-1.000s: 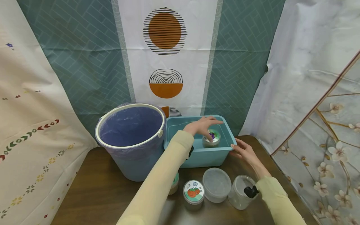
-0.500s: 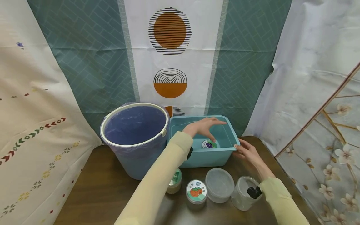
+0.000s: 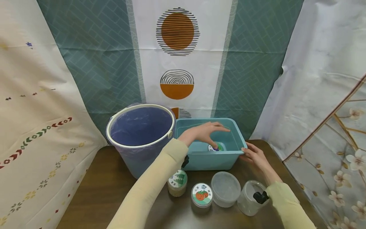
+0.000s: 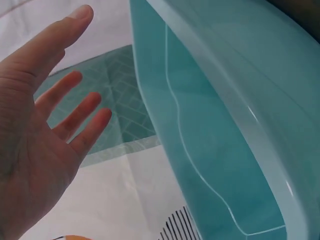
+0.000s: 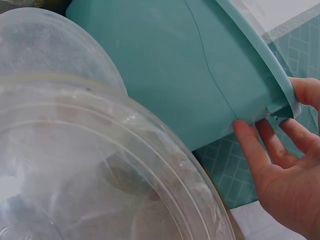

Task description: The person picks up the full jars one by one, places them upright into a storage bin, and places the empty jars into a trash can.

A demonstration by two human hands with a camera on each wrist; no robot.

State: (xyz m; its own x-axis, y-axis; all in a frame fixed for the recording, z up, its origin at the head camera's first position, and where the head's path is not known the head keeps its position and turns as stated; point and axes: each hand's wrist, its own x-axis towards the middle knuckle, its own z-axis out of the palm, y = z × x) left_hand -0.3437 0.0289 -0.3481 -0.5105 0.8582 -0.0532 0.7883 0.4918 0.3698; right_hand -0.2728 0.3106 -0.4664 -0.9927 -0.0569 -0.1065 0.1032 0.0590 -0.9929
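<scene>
My left hand hangs over the light blue plastic bin, its thumb and fingers spread apart with nothing between them. Inside the bin, below the thumb, a small jar shows only its grape-printed lid; the front wall hides the rest. In the left wrist view the empty-palmed hand stands beside the bin's rim. At the bin's front right corner my right hand grips the rim, thumb on top and fingers beneath. The right wrist view shows those fingers against the bin's outer wall.
Left of the bin stands a tall bucket lined with a plastic bag. In front sit a green-labelled jar, a tomato-labelled jar, a frosted-lid round container and a clear jar under my right wrist. Patterned cloths hang behind.
The grape-lidded jar has dropped lower inside the bin, out from under my left hand. That hand has drifted slightly left over the bin. My right hand keeps its grip on the corner.
</scene>
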